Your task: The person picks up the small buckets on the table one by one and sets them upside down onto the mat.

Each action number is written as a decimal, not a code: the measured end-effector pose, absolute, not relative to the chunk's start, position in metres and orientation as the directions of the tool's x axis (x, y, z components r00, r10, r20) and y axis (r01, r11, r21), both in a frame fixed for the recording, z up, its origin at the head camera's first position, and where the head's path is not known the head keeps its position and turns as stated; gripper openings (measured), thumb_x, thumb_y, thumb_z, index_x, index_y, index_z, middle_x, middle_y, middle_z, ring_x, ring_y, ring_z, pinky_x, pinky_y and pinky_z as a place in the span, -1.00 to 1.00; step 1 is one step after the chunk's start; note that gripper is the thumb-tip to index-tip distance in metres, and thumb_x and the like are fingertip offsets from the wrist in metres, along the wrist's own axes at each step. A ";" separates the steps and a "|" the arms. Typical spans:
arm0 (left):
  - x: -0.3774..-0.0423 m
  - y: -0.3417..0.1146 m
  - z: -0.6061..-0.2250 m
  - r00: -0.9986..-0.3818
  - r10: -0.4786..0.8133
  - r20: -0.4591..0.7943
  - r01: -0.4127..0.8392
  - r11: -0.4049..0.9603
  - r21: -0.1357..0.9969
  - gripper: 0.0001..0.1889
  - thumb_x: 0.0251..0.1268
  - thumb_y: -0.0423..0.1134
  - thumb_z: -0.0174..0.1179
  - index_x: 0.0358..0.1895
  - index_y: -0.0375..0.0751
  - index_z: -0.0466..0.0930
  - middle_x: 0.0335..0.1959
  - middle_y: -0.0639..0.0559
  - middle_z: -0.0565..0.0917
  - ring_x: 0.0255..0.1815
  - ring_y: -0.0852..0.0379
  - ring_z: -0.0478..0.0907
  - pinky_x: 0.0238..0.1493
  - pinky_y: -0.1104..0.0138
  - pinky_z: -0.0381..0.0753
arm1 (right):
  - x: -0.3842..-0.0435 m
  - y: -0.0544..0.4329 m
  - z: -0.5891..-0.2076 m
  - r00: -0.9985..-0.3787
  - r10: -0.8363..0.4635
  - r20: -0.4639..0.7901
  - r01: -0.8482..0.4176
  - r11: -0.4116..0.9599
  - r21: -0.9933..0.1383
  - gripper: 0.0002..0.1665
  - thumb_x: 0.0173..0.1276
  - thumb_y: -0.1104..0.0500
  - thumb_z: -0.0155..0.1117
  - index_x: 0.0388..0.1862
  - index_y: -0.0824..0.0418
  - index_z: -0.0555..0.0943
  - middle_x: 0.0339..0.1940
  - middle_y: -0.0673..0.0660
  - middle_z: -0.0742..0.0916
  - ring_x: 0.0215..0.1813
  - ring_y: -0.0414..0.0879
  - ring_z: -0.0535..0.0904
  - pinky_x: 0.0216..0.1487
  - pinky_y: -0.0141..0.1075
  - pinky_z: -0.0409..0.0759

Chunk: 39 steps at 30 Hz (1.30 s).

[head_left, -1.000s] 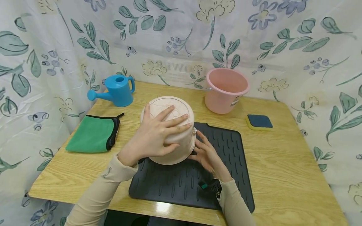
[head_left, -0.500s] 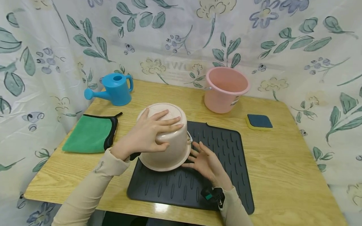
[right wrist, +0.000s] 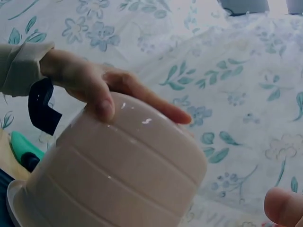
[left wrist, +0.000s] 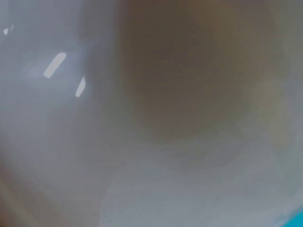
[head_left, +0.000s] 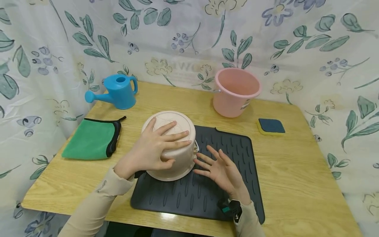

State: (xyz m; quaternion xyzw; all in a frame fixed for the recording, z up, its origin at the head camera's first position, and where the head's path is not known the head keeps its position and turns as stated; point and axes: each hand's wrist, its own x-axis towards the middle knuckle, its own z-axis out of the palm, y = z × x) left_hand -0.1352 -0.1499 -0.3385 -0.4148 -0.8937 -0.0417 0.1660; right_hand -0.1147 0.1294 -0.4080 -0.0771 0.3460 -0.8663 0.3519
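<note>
White sheeting [head_left: 189, 36] printed with green leaves, purple-blue flowers and berry sprigs hangs behind the desk [head_left: 299, 184] and along both sides. Desk is yellowish wood grain, glare spot [head_left: 168, 216] on near edge. Bright strip [right wrist: 278, 5] tops right wrist view, too cropped to identify.

The head camera sits high on the near side and looks down and far over the surface [head_left: 299, 184] to the flowery curtain [head_left: 189, 19]. The left wrist camera is so close to the pale bucket [head_left: 181, 160] that it sees mostly blur. The right wrist camera looks from low on the right, past the bucket, to the curtain. That view and the head view share the bucket, left hand [head_left: 154, 148], green cloth [head_left: 88, 140] and curtain.
</note>
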 end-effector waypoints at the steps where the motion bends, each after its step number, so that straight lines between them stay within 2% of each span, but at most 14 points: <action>1: -0.136 -0.149 -0.338 -0.604 0.727 0.327 0.754 0.654 -0.061 -0.27 0.00 0.19 0.29 0.36 0.34 0.39 0.38 0.23 0.45 0.49 -0.13 0.24 0.30 -0.44 0.03 | -0.115 0.130 -0.409 -0.744 -0.657 -0.117 0.554 -0.510 -0.658 -0.23 0.60 -0.15 -0.51 0.55 0.01 -0.55 0.60 0.32 -0.24 0.61 0.28 -0.24 0.34 -0.01 0.45; 5: -0.133 -0.147 -0.333 -0.655 0.693 0.301 0.730 0.684 0.012 -0.26 -0.03 0.09 0.34 0.36 0.33 0.40 0.40 0.22 0.43 0.51 -0.13 0.19 0.36 -0.37 0.01 | -0.118 0.132 -0.411 -0.764 -0.633 -0.125 0.519 -0.488 -0.702 -0.27 0.62 -0.10 -0.52 0.58 0.02 -0.48 0.61 0.31 -0.20 0.61 0.26 -0.20 0.38 0.01 0.40; 9: -0.123 -0.142 -0.332 -0.719 0.638 0.274 0.680 0.727 0.093 -0.25 -0.01 -0.04 0.36 0.38 0.30 0.38 0.44 0.19 0.37 0.52 -0.16 0.17 0.39 -0.34 -0.01 | -0.118 0.139 -0.414 -0.795 -0.588 -0.148 0.469 -0.441 -0.765 -0.32 0.64 -0.03 -0.52 0.60 0.05 -0.41 0.61 0.30 -0.13 0.62 0.23 -0.16 0.40 -0.06 0.39; 15: -0.109 -0.127 -0.336 -0.767 0.557 0.320 0.612 0.784 0.103 -0.26 0.00 -0.20 0.33 0.38 0.17 0.40 0.45 0.09 0.37 0.50 -0.19 0.20 0.41 -0.30 0.03 | -0.121 0.159 -0.418 -0.842 -0.513 -0.166 0.410 -0.410 -0.815 -0.31 0.65 -0.03 -0.45 0.61 0.08 -0.33 0.62 0.26 0.00 0.61 0.19 -0.09 0.40 -0.16 0.40; 21: -0.106 -0.105 -0.339 -0.798 0.438 0.414 0.523 0.845 0.112 -0.43 0.11 -0.22 0.30 0.28 0.09 0.52 0.35 0.01 0.50 0.42 -0.20 0.34 0.38 -0.27 0.16 | -0.123 0.172 -0.421 -0.866 -0.470 -0.172 0.370 -0.370 -0.852 -0.30 0.65 -0.03 -0.41 0.61 0.13 -0.29 0.61 0.29 0.03 0.61 0.20 -0.07 0.44 -0.12 0.35; 24: -0.107 -0.093 -0.341 -0.762 0.427 0.487 0.544 0.830 0.123 -0.48 0.13 -0.20 0.33 0.23 0.03 0.57 0.30 -0.03 0.54 0.36 -0.18 0.42 0.35 -0.23 0.25 | -0.122 0.178 -0.423 -0.882 -0.440 -0.167 0.339 -0.349 -0.874 -0.30 0.65 -0.01 -0.40 0.60 0.18 -0.28 0.60 0.32 0.03 0.60 0.22 -0.05 0.45 -0.08 0.33; 26: -0.107 -0.083 -0.345 -0.713 0.454 0.535 0.594 0.796 0.117 -0.51 0.14 -0.19 0.35 0.21 0.01 0.59 0.28 -0.03 0.57 0.34 -0.14 0.45 0.35 -0.18 0.30 | -0.122 0.183 -0.425 -0.893 -0.420 -0.163 0.319 -0.332 -0.888 -0.30 0.65 -0.01 -0.39 0.60 0.20 -0.26 0.59 0.34 0.05 0.58 0.18 0.05 0.43 -0.10 0.36; 29: -0.106 -0.066 -0.356 -0.612 0.524 0.593 0.693 0.717 0.082 -0.54 0.13 -0.17 0.37 0.16 0.00 0.62 0.23 -0.02 0.61 0.31 -0.09 0.49 0.38 -0.09 0.32 | -0.122 0.191 -0.427 -0.903 -0.401 -0.155 0.297 -0.321 -0.899 -0.29 0.65 -0.03 -0.38 0.60 0.23 -0.24 0.58 0.36 0.06 0.50 0.01 0.29 0.38 -0.17 0.42; 32: -0.102 -0.049 -0.370 -0.537 0.599 0.594 0.777 0.625 0.072 -0.56 0.12 -0.18 0.38 0.13 0.01 0.64 0.19 0.00 0.63 0.30 -0.05 0.50 0.41 -0.01 0.32 | -0.123 0.199 -0.429 -0.910 -0.385 -0.153 0.282 -0.305 -0.910 -0.29 0.64 -0.04 -0.39 0.59 0.25 -0.23 0.58 0.37 0.05 0.35 -0.21 0.46 0.34 -0.24 0.46; 35: -0.098 -0.035 -0.387 -0.510 0.685 0.520 0.829 0.553 0.085 -0.57 0.16 -0.15 0.35 0.16 0.03 0.62 0.20 0.02 0.63 0.28 -0.01 0.52 0.37 0.03 0.38 | -0.123 0.205 -0.431 -0.917 -0.371 -0.144 0.255 -0.270 -0.928 -0.27 0.64 -0.05 -0.39 0.59 0.27 -0.23 0.57 0.41 0.05 0.28 -0.30 0.51 0.32 -0.28 0.48; 39: -0.093 -0.021 -0.408 -0.546 0.780 0.305 0.836 0.534 0.129 -0.55 0.27 -0.06 0.26 0.24 0.05 0.55 0.24 0.05 0.59 0.28 0.05 0.51 0.32 0.06 0.45 | -0.125 0.216 -0.431 -0.928 -0.343 -0.144 0.224 -0.206 -0.953 -0.26 0.64 -0.05 -0.36 0.58 0.30 -0.21 0.55 0.44 0.08 0.24 -0.34 0.53 0.28 -0.31 0.51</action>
